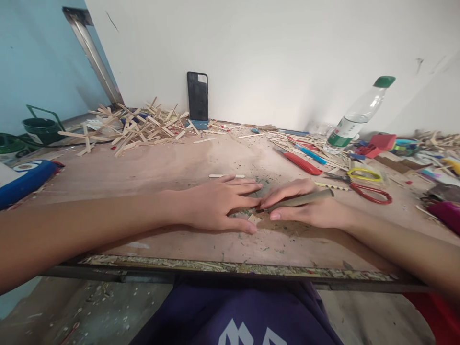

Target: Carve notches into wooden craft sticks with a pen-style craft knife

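Two hands at the bench's (pixel 151 167) near edge, cutting a stick piece.
Left hand (pixel 219 203) lay flat, fingers released, pinning the piece (pixel 254 219); right hand (pixel 309 208) gripped a knife (pixel 300 200). Blade might slip into left fingertips.

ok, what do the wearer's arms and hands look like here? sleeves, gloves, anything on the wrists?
Both arms are bare as far as the picture shows: no sleeves in view on either forearm. The left hand and right hand wear no gloves, and no rings, watch, bands or markings can be seen on the fingers or wrists. The nails look short and unpainted.
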A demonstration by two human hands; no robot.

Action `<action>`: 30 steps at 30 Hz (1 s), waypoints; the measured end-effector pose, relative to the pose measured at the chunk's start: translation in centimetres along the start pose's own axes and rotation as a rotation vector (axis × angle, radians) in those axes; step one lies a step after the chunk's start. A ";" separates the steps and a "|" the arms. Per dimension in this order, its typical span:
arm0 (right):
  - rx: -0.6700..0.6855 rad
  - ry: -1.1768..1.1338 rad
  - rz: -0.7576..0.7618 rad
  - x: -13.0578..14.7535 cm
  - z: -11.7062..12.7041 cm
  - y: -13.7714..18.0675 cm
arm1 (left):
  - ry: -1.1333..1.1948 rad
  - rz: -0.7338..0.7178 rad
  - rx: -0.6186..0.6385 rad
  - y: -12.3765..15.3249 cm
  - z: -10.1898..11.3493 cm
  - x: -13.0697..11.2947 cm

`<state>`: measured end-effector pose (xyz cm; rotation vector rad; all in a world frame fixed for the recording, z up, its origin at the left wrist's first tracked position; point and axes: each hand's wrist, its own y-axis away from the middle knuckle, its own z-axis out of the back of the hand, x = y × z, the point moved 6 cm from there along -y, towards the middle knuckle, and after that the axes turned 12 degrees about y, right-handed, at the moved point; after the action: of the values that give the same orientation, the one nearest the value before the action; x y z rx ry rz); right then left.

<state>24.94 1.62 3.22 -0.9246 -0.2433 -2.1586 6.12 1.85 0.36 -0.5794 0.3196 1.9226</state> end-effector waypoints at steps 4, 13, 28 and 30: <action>0.008 0.003 0.003 0.0 0.0 0.0 | 0.001 -0.006 -0.005 0.0 0.0 0.0; 0.005 0.010 0.009 0.0 0.0 0.1 | -0.015 0.020 0.010 0.0 -0.1 0.1; 0.004 0.023 0.012 0.0 0.1 0.1 | -0.036 0.012 0.024 0.1 -0.2 0.1; 0.001 0.022 0.016 0.0 0.2 0.1 | -0.032 0.003 0.016 0.1 -0.2 0.1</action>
<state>25.08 1.59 3.36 -0.8985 -0.2256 -2.1525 6.08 1.80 0.13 -0.5374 0.3155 1.9284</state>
